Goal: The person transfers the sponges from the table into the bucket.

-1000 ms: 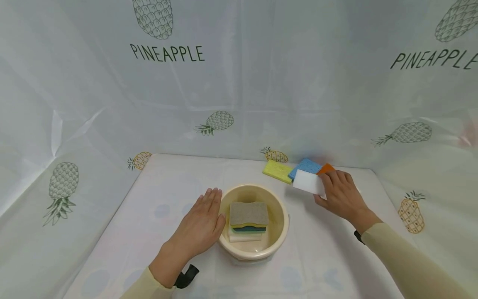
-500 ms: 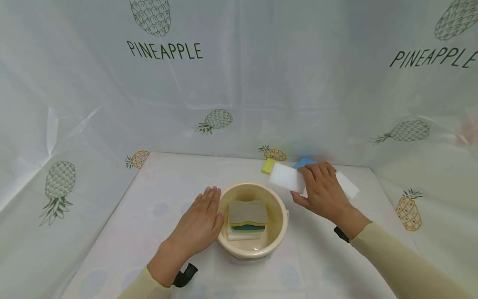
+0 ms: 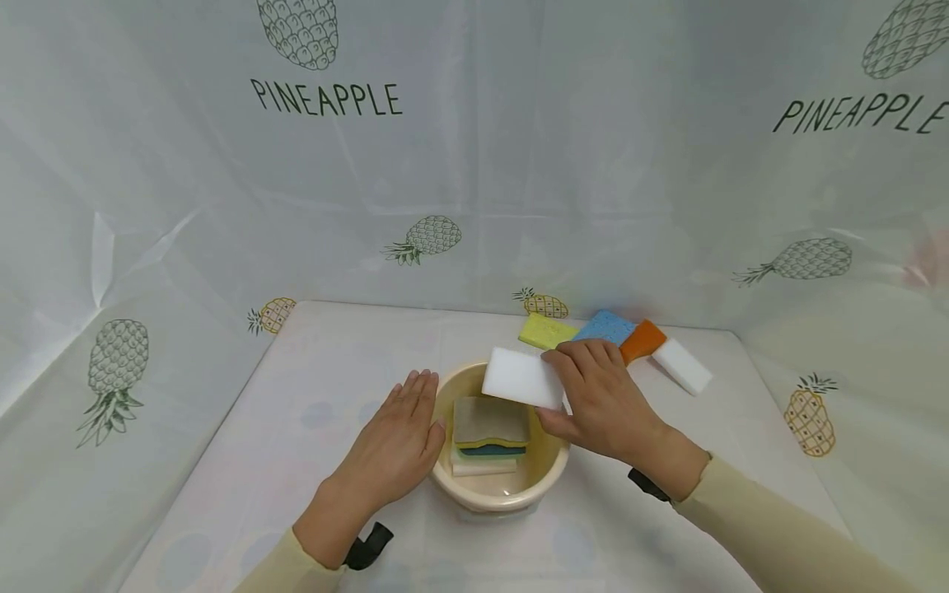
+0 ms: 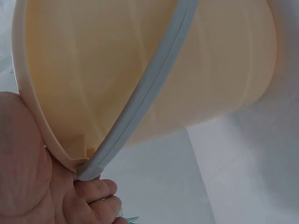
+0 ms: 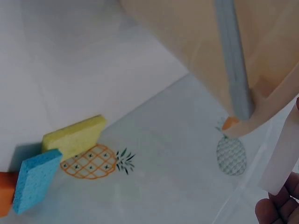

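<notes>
A cream bucket [image 3: 489, 501] with a grey handle [image 4: 140, 100] stands on the table. Inside it is a stack of sponges, the top one a grey-beige sponge [image 3: 491, 420]. My left hand [image 3: 389, 445] lies with straight fingers against the left of the bucket's rim [image 4: 32, 100], palm toward it. In my right hand [image 3: 608, 403] is a white sponge block [image 3: 521, 377], pinched between thumb and fingers. It hangs over the right back part of the bucket's opening and partly covers the stack in the head view.
Toward the back right of the table lie a yellow sponge [image 3: 544, 331], a blue sponge [image 3: 604, 327], an orange sponge [image 3: 643, 339] and another white block [image 3: 684, 366]. A pineapple-print sheet [image 3: 474, 165] hangs behind and at the sides.
My right hand has lifted the white sponge block from the group at the back right and carried it left to above the bucket. My left hand stays at the rim.
</notes>
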The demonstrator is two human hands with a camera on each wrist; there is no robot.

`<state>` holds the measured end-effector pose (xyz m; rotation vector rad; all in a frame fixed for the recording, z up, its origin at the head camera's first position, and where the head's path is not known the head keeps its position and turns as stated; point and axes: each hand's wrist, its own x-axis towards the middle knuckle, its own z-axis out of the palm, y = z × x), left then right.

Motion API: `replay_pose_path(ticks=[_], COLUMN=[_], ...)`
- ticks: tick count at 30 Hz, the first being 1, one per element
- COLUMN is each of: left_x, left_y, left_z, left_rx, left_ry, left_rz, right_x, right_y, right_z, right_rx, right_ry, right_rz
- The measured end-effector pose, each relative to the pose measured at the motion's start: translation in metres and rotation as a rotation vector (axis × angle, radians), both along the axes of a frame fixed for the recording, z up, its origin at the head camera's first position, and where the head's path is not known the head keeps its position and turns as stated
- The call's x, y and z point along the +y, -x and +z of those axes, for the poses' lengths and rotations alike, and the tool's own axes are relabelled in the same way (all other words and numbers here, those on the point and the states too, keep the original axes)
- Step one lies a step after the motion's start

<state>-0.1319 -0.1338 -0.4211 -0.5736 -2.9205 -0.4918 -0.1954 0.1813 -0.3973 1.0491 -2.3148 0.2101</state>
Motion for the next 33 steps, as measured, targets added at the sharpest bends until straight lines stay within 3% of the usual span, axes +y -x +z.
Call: replay_pose_path(ticks=[21, 33], left_x=[-0.001, -0.001], left_y=[0.001, 0.000], left_z=[-0.003, -0.003], left_rx=[0.000, -0.006], left_ry=[-0.005, -0.015], left_rz=[0.005, 0.010], right_x=[-0.022, -0.026], right_y=[-0.033, -0.035], right_z=[0.001, 0.004], right_rx=[-0.129, -0.169], right_ry=[-0.138, -0.178], right_rz=[0.084, 0.101])
